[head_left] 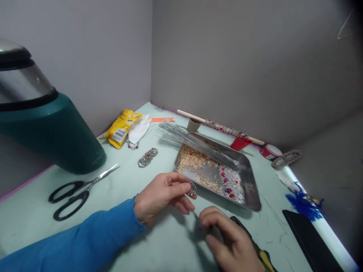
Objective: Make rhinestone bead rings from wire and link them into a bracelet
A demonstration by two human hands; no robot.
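My left hand (167, 192), in a blue sleeve, pinches a small beaded wire ring (193, 189) between thumb and fingertips, just in front of the metal tray (256, 202). To its right, my right hand (227, 234) is curled with the fingers drawn in. Whatever those fingers grip is hidden and blurred. A tool with a black and yellow handle (265, 258) shows beside and partly behind the right hand; whether the hand touches it I cannot tell. Gold beads (193, 160) and clear and red beads (234, 181) lie in the tray, with a bundle of thin wires (195, 141) across it.
Black-handled scissors (85, 189) lie at left by a large green flask (68, 139). Behind my left hand are a stack of beaded rings (148, 157) and a yellow packet (121, 128). A stick with beaded rings (224, 128) lies at the back; a black flat object (309, 240) lies right.
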